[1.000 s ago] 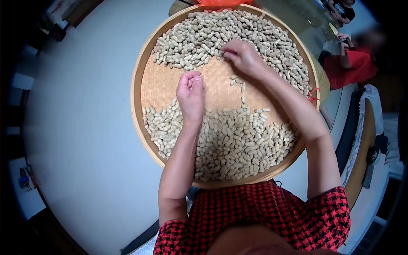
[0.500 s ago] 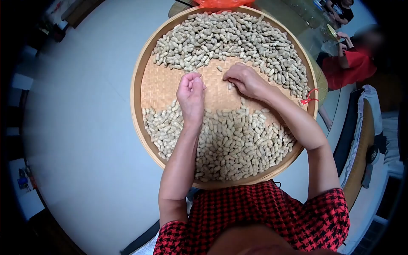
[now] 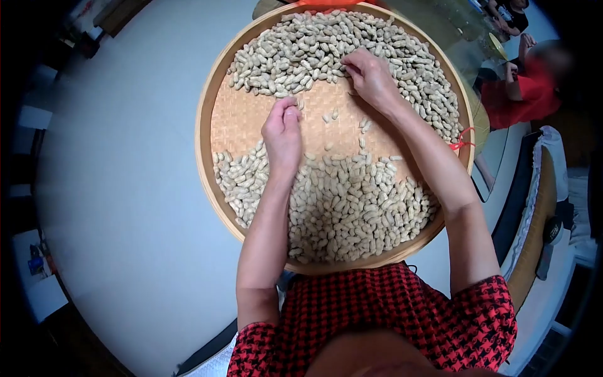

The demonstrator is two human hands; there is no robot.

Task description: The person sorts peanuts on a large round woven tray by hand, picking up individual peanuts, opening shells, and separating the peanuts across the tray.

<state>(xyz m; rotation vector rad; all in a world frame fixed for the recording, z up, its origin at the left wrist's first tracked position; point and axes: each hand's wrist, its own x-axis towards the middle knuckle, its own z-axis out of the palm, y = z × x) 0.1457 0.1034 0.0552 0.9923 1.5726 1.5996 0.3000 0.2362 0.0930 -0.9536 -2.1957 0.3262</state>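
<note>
Peanuts in pale tan shells (image 3: 352, 207), heaped loosely, cover the near part of the round, shallow tray of woven tan bamboo (image 3: 239, 122). The left forearm extends away across this near heap, its left hand (image 3: 282, 133) upright over the bare weave, fingers curled and thumb drawn in; whether it pinches a shell cannot be told. Right of it lie a few loose shells (image 3: 334, 114). Farther off, the right hand (image 3: 372, 78) bends in leftward, palm down, fingertips bunched at the near edge of the far heap of greyer peanuts (image 3: 282, 63); its grip on any shell is hidden. Half a second ago that hand was nearer, over the bare strip; now it is farther away, while the left has hardly shifted.
</note>
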